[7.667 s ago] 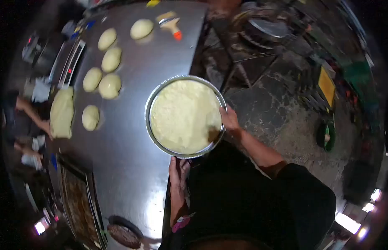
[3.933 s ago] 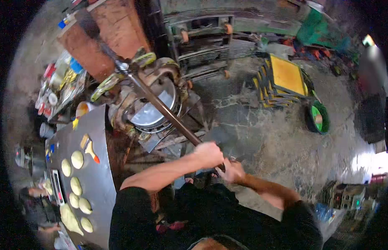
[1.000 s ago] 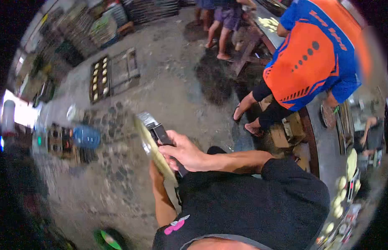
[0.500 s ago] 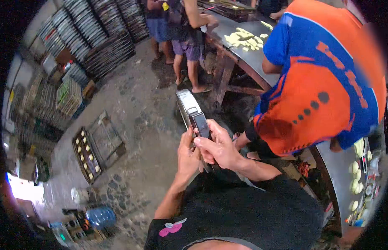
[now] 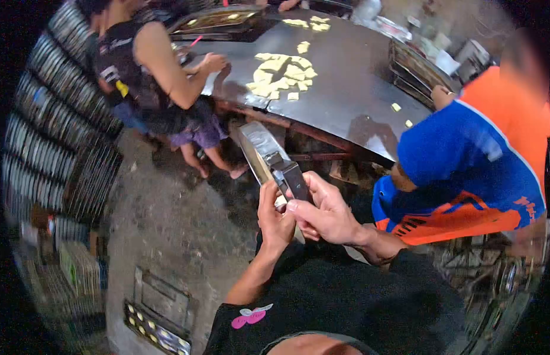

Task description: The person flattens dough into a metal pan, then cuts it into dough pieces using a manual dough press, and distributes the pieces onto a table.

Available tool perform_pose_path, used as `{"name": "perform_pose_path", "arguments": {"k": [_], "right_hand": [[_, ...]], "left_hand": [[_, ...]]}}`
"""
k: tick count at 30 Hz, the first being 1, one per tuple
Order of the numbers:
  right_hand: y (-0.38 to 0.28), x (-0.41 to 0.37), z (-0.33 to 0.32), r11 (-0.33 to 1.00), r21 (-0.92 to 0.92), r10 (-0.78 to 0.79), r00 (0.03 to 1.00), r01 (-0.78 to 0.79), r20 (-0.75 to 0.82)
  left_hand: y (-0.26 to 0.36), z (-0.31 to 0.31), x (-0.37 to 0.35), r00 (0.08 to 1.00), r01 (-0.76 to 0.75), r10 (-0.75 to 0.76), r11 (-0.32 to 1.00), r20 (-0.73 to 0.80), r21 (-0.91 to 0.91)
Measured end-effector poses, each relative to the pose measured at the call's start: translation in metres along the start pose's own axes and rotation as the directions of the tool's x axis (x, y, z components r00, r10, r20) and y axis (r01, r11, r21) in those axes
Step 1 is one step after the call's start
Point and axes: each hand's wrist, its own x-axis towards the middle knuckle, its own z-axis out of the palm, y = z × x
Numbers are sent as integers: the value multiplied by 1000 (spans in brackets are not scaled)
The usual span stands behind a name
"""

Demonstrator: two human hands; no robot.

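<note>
Both hands are wrapped around a long, narrow silvery metal device with a dark block at its near end [image 5: 264, 143]. I cannot make out its exact kind. My left hand [image 5: 277, 223] is closed along its left side, fingers pointing up. On the dark block's right side, my right hand [image 5: 326, 214] grips with the thumb across the near end. The device points away from my chest, held in the air short of the metal-topped table [image 5: 343, 77]. Pale cut dough pieces [image 5: 281, 77] lie on that table, beyond the device.
To the right, a person in an orange and blue shirt [image 5: 482, 142] stands by a tray [image 5: 420, 71]. At the table's left is a person in a dark sleeveless top [image 5: 130, 65]. Stacked trays [image 5: 44, 112] line the left; a tray of dough rounds [image 5: 157, 328] lies on the floor.
My view has swung right, bringing more of the table into sight. The metal device is still in both hands. The person in orange has turned, with one hand now near a tray.
</note>
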Motion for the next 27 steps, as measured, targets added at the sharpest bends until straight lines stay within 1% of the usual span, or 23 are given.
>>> {"name": "perform_pose_path", "arguments": {"k": [1,3,4,5,7,8,9,11,12,13,14,15,16,17,18,19,20,21,23,25,27], "right_hand": [[-8,19,0,1000,7,2,998,-1,-60],[-14,49,-4,998,-21,-63,983,60,-174],[-22,62,-6,996,-48,-86,962,76,-258],[-29,75,-6,991,-47,-133,937,124,-322],[-41,93,-7,982,-141,-179,875,129,-449],[-43,102,-12,978,-171,-193,841,121,-506],[-42,125,-28,922,-373,-312,775,106,-550],[-40,154,-52,765,-644,-455,707,-1,-542],[-39,164,-67,728,-681,-448,696,-79,-561],[-32,175,-83,721,-688,-455,691,-85,-562],[-26,186,-100,617,-779,-536,668,-107,-517],[-20,195,-110,501,-856,-613,646,-128,-455],[-21,200,-116,529,-824,-519,689,-205,-505],[-14,207,-127,535,-819,-515,687,-210,-512],[1,217,-144,467,-855,-518,714,-224,-471],[14,225,-161,398,-886,-517,741,-237,-430],[28,231,-170,363,-893,-517,740,-265,-430],[41,238,-182,364,-895,-503,754,-259,-423],[63,246,-201,352,-892,-403,814,-285,-419],[75,249,-210,369,-886,-390,819,-280,-421],[83,251,-218,379,-874,-297,854,-304,-426]], "left_hand": [[-9,-3,27,997,62,-60,997,43,-48],[-40,-3,78,985,-33,81,956,155,-293],[-35,-4,102,977,-12,87,933,195,-358],[-38,2,130,975,-41,100,959,200,-282],[-32,20,170,962,-51,140,934,233,-354],[-30,33,197,949,-12,136,918,285,-397],[-33,45,229,923,39,137,895,359,-444],[-41,68,264,884,264,11,812,467,-520],[-43,79,282,843,374,-60,780,534,-502],[-50,88,296,791,483,-141,741,596,-466],[-86,112,309,783,529,-190,704,593,-473],[-107,122,314,783,529,-189,704,592,-475],[-123,131,318,701,686,-239,484,672,-544],[-140,140,322,608,794,-284,227,741,-564],[-157,150,329,545,835,-302,115,782,-537],[-175,156,332,523,849,-310,110,794,-516],[-193,163,333,522,852,-316,157,792,-499],[-211,165,333,532,846,-321,238,784,-477],[-245,163,323,553,813,-329,413,765,-411],[-274,159,312,585,741,-314,581,748,-336],[-299,156,305,624,632,-263,724,736,-277]]}}
